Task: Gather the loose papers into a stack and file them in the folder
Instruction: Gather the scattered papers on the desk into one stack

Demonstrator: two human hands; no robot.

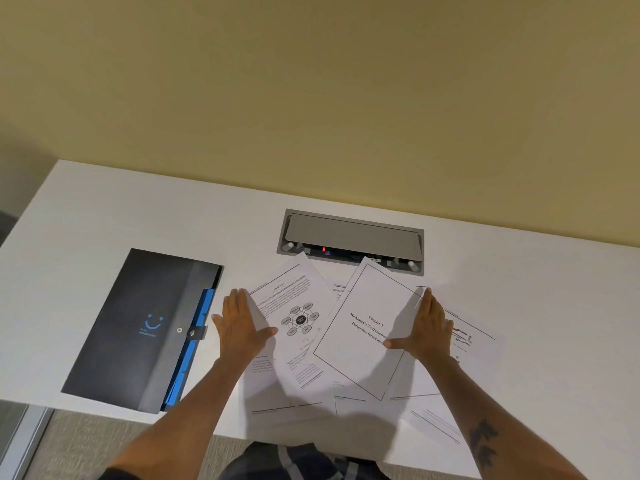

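Observation:
Several loose printed papers (360, 344) lie fanned and overlapping on the white desk (104, 209), in front of me. The top sheet is a bordered title page; a sheet with a round diagram (294, 306) lies to its left. My left hand (240, 323) rests flat, fingers together, on the left edge of the spread. My right hand (427, 327) lies flat on its right side, thumb out over the title page. Neither hand grips a sheet. A dark folder (138, 327) with a blue smile mark and blue dividers lies closed on the left, snap fastened.
A grey cable hatch (351, 240) is set into the desk just behind the papers, with a small red light in it. A yellow wall rises behind the desk. The desk's near edge runs under the lowest sheets, some overhanging it.

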